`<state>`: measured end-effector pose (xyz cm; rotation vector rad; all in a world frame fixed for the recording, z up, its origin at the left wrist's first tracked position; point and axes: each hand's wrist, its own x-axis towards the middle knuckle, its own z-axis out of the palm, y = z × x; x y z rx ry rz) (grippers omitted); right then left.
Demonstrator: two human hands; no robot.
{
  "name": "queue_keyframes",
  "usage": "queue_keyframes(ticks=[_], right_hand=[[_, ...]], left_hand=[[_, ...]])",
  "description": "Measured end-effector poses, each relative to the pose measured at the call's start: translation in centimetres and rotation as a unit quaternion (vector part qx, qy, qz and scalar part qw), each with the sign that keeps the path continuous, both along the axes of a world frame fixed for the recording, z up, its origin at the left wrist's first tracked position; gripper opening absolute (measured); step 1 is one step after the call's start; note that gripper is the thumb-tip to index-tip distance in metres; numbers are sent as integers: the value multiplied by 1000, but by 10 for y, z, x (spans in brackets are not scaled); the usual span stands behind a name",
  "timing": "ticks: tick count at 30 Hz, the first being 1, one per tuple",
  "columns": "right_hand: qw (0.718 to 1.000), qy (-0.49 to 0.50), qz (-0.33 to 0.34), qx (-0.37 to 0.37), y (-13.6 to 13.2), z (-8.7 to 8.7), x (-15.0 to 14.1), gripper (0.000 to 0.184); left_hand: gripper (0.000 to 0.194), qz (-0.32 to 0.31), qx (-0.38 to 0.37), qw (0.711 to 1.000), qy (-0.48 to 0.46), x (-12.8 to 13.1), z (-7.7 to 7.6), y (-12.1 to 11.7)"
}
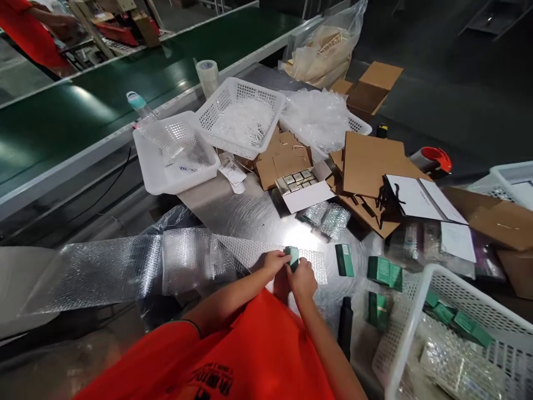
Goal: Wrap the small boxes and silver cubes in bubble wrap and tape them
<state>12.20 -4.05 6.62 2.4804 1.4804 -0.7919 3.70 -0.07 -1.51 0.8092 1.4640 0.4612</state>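
Observation:
A small green box (293, 256) is gripped between my two hands, above a strip of bubble wrap (258, 253) that runs in from the left. My left hand (275, 263) closes its fingers on the box's left side. Around its lower right side, my right hand (303, 279) is closed too. To the right a second green box (344, 260) lies on the metal table (245, 216). Farther right are a larger green box (383, 271) and another green box (377, 310).
A white basket (431, 272) with green boxes and bubble-wrapped packs stands at right. Behind are a white tray (144, 166), a basket of shredded filler (200, 119), an open white carton (306, 197) and flat cardboard (370, 161). A green conveyor (112, 100) passes beyond; a black object (345, 325) lies near my right forearm.

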Motion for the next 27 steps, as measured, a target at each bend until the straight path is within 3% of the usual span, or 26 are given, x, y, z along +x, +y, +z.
queue_keyframes(ticks=[3, 6, 10, 14, 17, 22, 24, 27], right_hand=[[998, 24, -17, 59, -2, 2, 32, 47], [991, -34, -73, 104, -2, 10, 94, 48], [979, -140, -135, 62, 1, 20, 181, 45], [982, -153, -97, 47, 9, 14, 228, 58], [988, -153, 1, 13, 15, 3, 247, 71], [985, -132, 105, 37, 14, 0, 269, 61], [981, -122, 119, 96, 8, 6, 261, 63], [971, -40, 154, 178, -6, 14, 216, 76]], left_hand=[[17, 23, -15, 1000, -16, 2, 5, -2], [20, 52, -33, 998, -32, 3, 10, -2], [21, 63, -37, 997, -21, 3, 13, -1], [21, 74, -29, 997, -17, 4, 16, -2], [21, 81, -27, 996, -23, 5, 18, -2], [23, 79, -32, 996, -29, 4, 27, -2], [25, 71, -41, 996, -21, 3, 30, -1], [22, 44, -64, 997, -4, 3, 33, 1]])
